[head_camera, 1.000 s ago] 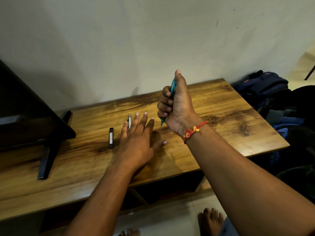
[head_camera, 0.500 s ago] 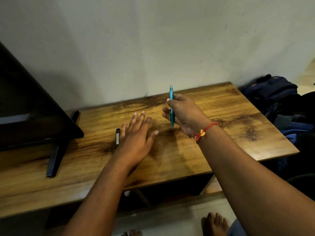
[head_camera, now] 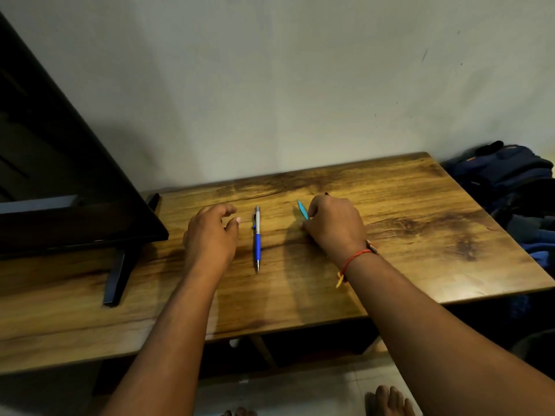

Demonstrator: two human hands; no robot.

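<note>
A blue and white pen lies lengthwise on the wooden table, between my two hands. To its left my left hand rests on the table with its fingers curled and the thumb near the forefinger. A small black object seen earlier is hidden, and whether this hand holds it I cannot tell. My right hand, with a red thread at the wrist, is down on the table and grips a teal pen. Only the pen's upper end sticks out to the left of the fingers.
A black screen on a black foot stands on the table's left part. A pale wall runs behind the table. A dark blue backpack and clothes lie off the right edge. My bare toes show on the floor below.
My right hand came down from mid-air to the table with the teal pen. My left hand slid left and curled its fingers, uncovering the blue and white pen and hiding the black object.
</note>
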